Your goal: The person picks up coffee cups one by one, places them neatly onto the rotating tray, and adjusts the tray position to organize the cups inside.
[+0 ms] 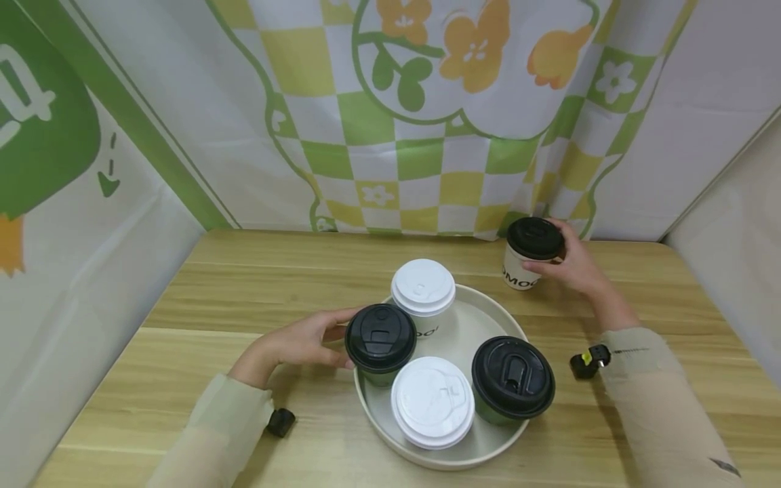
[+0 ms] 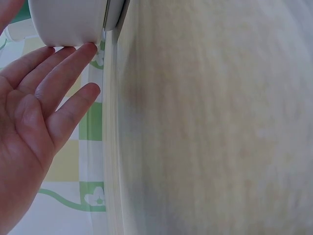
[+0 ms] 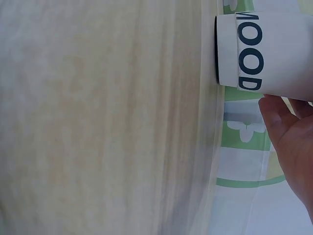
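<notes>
My right hand grips a white paper coffee cup with a black lid, upright near the back edge of the table; large dark letters run round it. At the tray's left side, my left hand has its thumb and fingers around a black-lidded coffee cup, green just below the lid. In the left wrist view, several fingertips touch the pale wall of that cup, and the little finger stands apart from it. The cup hides part of these fingers in the head view.
A round cream tray lies on the wooden table. It also bears two white-lidded cups, one at the back and one in front, plus a large black-lidded cup at right. A checked curtain hangs behind.
</notes>
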Demonstrator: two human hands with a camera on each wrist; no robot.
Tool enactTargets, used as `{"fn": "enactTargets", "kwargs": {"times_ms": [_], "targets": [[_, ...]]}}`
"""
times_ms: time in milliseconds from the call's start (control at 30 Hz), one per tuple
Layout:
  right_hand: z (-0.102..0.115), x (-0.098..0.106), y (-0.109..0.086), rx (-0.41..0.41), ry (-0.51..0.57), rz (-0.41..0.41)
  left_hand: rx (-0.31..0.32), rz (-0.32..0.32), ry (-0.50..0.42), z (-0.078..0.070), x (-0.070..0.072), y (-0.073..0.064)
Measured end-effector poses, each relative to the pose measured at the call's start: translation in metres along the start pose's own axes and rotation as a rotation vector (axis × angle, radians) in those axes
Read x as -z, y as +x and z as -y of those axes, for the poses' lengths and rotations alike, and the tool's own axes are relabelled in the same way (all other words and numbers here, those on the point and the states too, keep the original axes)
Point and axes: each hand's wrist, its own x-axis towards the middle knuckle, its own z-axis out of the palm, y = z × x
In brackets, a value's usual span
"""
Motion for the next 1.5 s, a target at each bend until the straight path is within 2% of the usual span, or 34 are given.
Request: {"fn": "enactTargets", "kwargs": {"times_ms": [200, 500, 900, 1000, 1233, 1500], "targets": [[0.0, 0.005, -0.005, -0.004, 0.001, -0.024, -0.007, 0.011, -0.001, 0.001, 0.001, 0.002], [0.007, 0.016, -0.023, -0.004, 0.012, -0.048, -0.011, 0.024, -0.027, 0.004, 0.003, 0.003], [0.021, 0.027, -0.047, 0.078, 0.044, -0.048, -0.014, 0.04, -0.05, 0.006, 0.004, 0.005], [0.025, 0.029, -0.053, 0.106, 0.1, -0.042, -0.017, 0.041, -0.05, 0.006, 0.004, 0.005], [0.032, 0.033, -0.066, 0.217, 0.36, 0.008, -0.01, 0.042, -0.054, 0.005, 0.003, 0.005], [0.037, 0.036, -0.078, 0.29, 0.347, 0.051, -0.014, 0.062, -0.073, 0.007, 0.007, 0.007]]}}
